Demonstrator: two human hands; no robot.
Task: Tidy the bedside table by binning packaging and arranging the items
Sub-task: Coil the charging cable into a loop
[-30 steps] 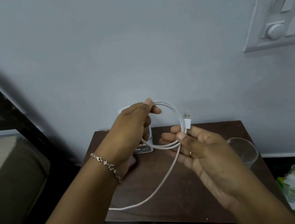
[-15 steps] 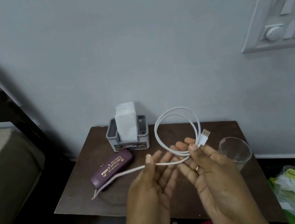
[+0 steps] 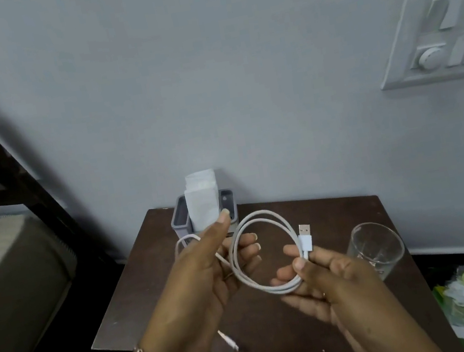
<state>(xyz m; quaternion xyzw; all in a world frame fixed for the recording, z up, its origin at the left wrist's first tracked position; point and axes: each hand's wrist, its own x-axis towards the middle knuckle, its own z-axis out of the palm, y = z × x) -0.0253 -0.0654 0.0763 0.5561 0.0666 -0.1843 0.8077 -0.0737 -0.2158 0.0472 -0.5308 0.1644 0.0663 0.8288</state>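
Two loops of cable (image 3: 283, 287) formed; R hand (image 3: 335, 284) pinches coil by plug, L hand (image 3: 199, 282) curls round slack. Tail loose; glass (image 3: 374, 247), tissue holder (image 3: 182, 218) not yet arranged.

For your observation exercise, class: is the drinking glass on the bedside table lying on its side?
No, the glass stands upright on the table, its open mouth facing up.

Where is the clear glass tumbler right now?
Head view: the clear glass tumbler stands at the right edge of the dark wooden bedside table, just right of the right hand that pinches the coiled white USB cable.
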